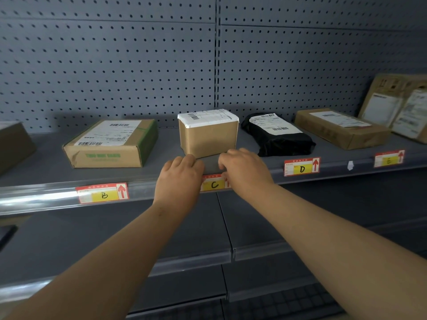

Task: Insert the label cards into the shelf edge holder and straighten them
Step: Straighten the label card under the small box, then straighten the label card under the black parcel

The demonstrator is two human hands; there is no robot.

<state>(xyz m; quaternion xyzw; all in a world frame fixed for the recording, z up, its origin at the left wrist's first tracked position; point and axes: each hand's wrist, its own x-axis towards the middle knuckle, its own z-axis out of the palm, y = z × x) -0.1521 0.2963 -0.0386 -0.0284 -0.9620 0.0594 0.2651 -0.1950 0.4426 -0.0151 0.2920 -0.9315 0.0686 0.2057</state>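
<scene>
Seated in the clear plastic shelf edge holder (46, 197) just below the tall brown paper-wrapped box (208, 139), the red-and-yellow label card marked C (214, 185) is covered at one end by the left hand (179, 181) and at the other by the right hand (245, 172). The fingers (188, 160) of both hands are bent over the shelf lip; whether the card is pinched cannot be told. A card marked B (102, 194) and a card marked D (301, 167) are seated in the holder to either side of that box.

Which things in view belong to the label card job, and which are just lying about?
Job: card C, left hand and right hand at its ends; card B; card D; card E; shelf edge holder.
Lying about: green-printed box, taped box, black bag, flat box, leaning cartons.
</scene>
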